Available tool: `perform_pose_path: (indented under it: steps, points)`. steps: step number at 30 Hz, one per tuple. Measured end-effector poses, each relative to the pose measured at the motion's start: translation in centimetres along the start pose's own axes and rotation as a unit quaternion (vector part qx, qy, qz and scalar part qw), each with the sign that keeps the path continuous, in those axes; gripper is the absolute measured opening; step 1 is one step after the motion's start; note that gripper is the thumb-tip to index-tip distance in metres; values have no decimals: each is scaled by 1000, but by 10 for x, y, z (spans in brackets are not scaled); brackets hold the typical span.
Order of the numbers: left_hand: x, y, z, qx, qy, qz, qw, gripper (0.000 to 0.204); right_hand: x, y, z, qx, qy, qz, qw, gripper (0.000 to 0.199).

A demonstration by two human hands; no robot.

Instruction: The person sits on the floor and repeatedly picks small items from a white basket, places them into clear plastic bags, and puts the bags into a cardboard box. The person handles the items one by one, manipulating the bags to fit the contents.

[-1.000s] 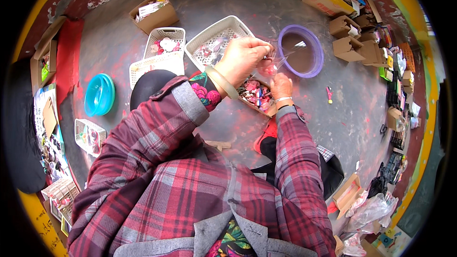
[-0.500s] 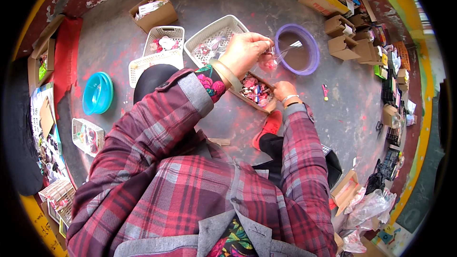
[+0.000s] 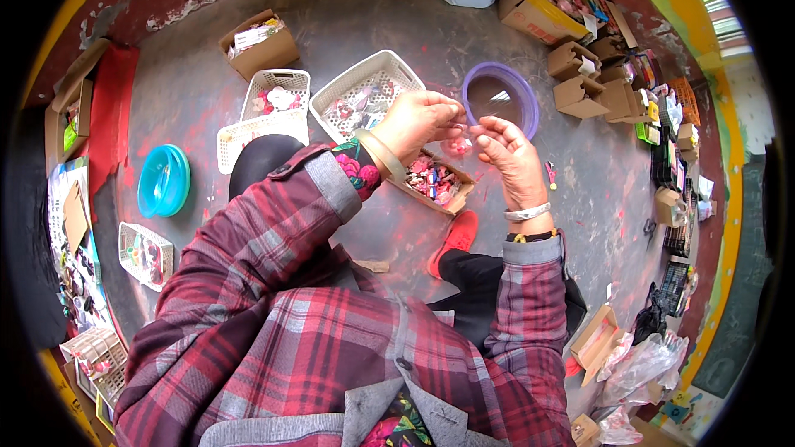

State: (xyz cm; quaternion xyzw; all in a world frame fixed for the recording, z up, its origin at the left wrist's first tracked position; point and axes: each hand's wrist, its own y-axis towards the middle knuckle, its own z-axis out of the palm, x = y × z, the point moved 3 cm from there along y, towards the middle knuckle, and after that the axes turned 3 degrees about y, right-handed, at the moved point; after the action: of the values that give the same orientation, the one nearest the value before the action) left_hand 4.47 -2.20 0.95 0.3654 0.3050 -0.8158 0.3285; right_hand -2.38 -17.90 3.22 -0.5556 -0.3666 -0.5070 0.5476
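Observation:
A small clear plastic bag with pink-red pieces (image 3: 456, 146) hangs between my hands, its top edge pinched in the closed fingers of my left hand (image 3: 418, 122). Close against it, my right hand (image 3: 508, 157) has thumb and fingertips drawn together by the bag's top. Whether these fingers grip the film is too small to make out. Below the bag sits an open cardboard box (image 3: 454, 203) full of small pink, red and blue pieces. Behind my left hand is a cream plastic basket (image 3: 327, 93) with small clear packets in it.
A purple basin (image 3: 532, 108) stands just beyond my right hand. Two smaller cream baskets (image 3: 252, 83) lie left, near my knee. Farther left are teal basins (image 3: 161, 182). Cardboard boxes (image 3: 580, 98) line the right wall, with plastic bags (image 3: 642, 368) at lower right.
My right hand has left the edge of the cardboard box and risen to the small bag beside my left hand. My left hand has come slightly lower with the bag.

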Motion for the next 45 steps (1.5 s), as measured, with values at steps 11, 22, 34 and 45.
perform_pose_path:
  steps: [11,22,34,45]
  points:
    - [2,3,6,39,-27,-21,999,19,-1,5,-10,-55,43,-21,997,9]
    - [-2,2,8,31,-8,-30,999,19,10,2,-6,-58,-16,-88,994,16]
    - [-9,-1,7,37,-37,-23,998,17,12,2,-6,-17,-18,-123,992,16]
    - [-8,3,9,54,-37,-6,998,21,24,-1,1,-10,-139,-182,973,23]
